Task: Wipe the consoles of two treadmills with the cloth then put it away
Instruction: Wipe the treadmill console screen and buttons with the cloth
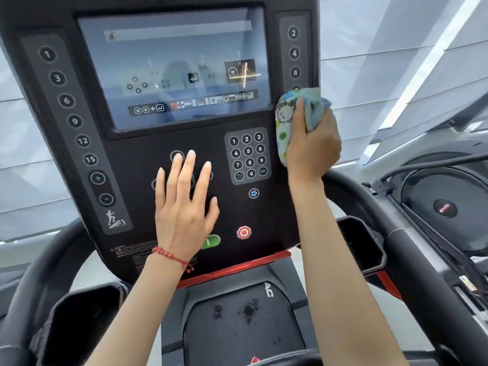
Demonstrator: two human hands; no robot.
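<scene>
A black treadmill console [137, 159] fills the view, with a lit screen [174, 67] above and a number keypad [248, 155] below it. My right hand [314, 143] is shut on a bunched blue patterned cloth [286, 120] and presses it against the console's right edge, beside the keypad and just under the right column of round buttons. My left hand [184, 196] lies flat and open on the middle of the panel, fingers spread over several round buttons, a red bracelet on the wrist.
A red stop button [243, 232] and a green start button [212, 241] sit low on the panel. Black handlebars [369, 207] curve around both sides, with cup trays [361, 247] beneath. Another machine [446, 204] stands at the right. The treadmill deck [237, 320] is below.
</scene>
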